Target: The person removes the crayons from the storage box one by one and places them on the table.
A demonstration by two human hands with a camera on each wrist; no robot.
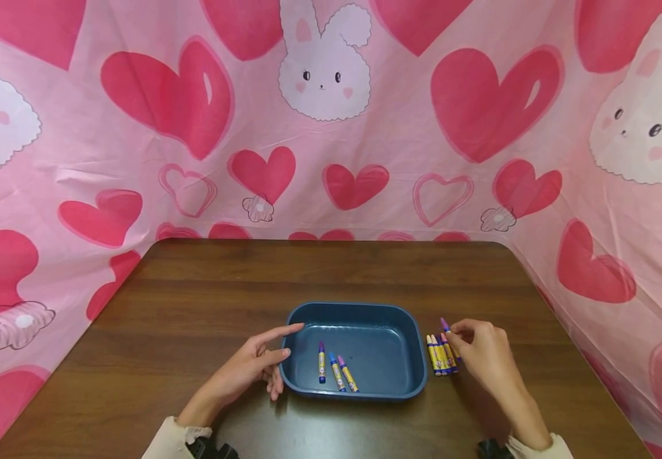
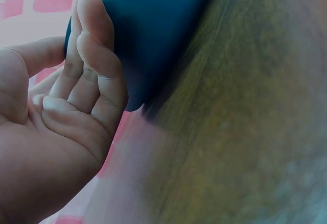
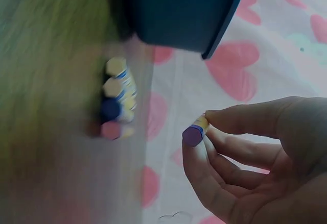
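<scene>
A purple crayon [image 1: 445, 324] is pinched between the thumb and fingers of my right hand [image 1: 488, 354]. Its flat purple end [image 3: 192, 135] faces the camera in the right wrist view. Right under that hand lies a row of several yellow-wrapped crayons [image 1: 437, 357]. My left hand [image 1: 244, 366] rests at the left rim of a dark blue tray [image 1: 355, 396], index finger stretched over the edge and thumb on the rim. In the left wrist view its other fingers [image 2: 102, 89] bend loosely by the tray's outer wall. Inside the tray are a purple crayon [image 1: 322, 363], a blue one [image 1: 337, 373] and a pinkish-purple one [image 1: 348, 375].
The brown wooden table [image 1: 222, 280] carries the tray near its front middle, with the crayon row just off the tray's right side. A pink cloth [image 1: 388, 134] with hearts and rabbits hangs behind the table and along both sides.
</scene>
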